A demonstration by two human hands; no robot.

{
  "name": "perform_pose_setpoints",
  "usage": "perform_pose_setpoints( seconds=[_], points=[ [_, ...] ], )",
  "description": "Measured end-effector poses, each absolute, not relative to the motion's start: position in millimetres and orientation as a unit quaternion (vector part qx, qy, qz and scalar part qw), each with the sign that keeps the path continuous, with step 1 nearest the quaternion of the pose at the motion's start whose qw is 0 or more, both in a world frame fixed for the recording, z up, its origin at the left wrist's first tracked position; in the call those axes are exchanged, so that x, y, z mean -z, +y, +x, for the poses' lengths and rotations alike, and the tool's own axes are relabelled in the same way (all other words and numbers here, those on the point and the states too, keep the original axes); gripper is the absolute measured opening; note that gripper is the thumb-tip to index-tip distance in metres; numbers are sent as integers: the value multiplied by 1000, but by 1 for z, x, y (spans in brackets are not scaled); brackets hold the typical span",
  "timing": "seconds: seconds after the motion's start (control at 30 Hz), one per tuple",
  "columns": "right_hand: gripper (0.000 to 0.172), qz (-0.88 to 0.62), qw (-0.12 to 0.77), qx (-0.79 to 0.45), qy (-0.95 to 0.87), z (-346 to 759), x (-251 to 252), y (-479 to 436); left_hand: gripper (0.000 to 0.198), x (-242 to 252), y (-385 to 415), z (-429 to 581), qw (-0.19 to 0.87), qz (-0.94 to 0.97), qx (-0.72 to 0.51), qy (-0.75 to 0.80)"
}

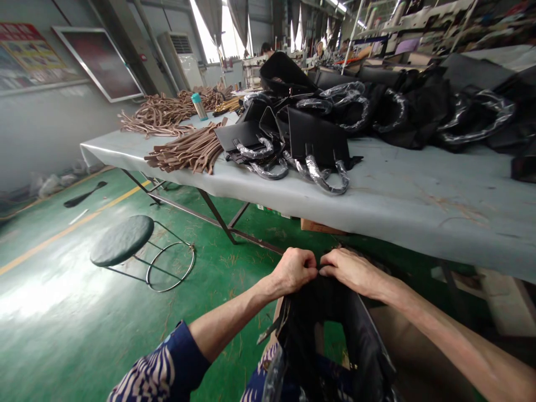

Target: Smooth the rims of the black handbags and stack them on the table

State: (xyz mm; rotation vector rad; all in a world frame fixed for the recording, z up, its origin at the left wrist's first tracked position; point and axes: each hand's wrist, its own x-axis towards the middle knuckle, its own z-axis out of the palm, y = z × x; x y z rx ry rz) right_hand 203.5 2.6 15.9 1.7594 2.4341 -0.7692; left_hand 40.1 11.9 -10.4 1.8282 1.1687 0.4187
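A black handbag [310, 312], seemingly unfinished, hangs in front of my lap with green floor showing through a gap in it. At its upper edge my left hand [295, 270] is closed, thumb and fingers pinched on the black material. My right hand [349, 270] pinches the same edge just beside it, the fingertips of both hands nearly meeting. Whatever small part lies between the fingertips is too small to make out. Clear plastic wrap [274, 374] shows at the bag's lower left.
Ahead stands a long table [402, 195] with a grey cover. On it lie black handbags [318, 137] with plastic-wrapped handles, bundles of brown straps [190, 148] and a steel bottle [199, 107]. A round stool [123, 240] stands at left on the green floor. People sit far back.
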Motion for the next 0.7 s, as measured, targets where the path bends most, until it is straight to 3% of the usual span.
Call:
perform_pose_setpoints(
  seconds=[0.07,0.17,0.27,0.33,0.43,0.6,0.7],
  points=[
    [19,569,25,234,788,206,-20,3,14,10,12,33,534,695,-201,438],
    [24,569,29,217,792,211,-26,0,50,7,9,22,666,586,-254,385],
    [26,572,32,204,794,215,-30,-3,81,2,2,17,689,564,-236,389],
    [28,576,32,200,792,215,-31,-5,91,3,-3,18,665,581,-200,425],
    [28,588,33,188,786,214,-34,-8,80,10,-7,26,616,604,-177,474],
    [25,588,43,176,788,213,-42,-14,36,19,-6,36,507,678,-183,499],
    [27,587,49,177,788,213,-46,-16,29,15,-4,37,435,730,-183,495]
  ],
)
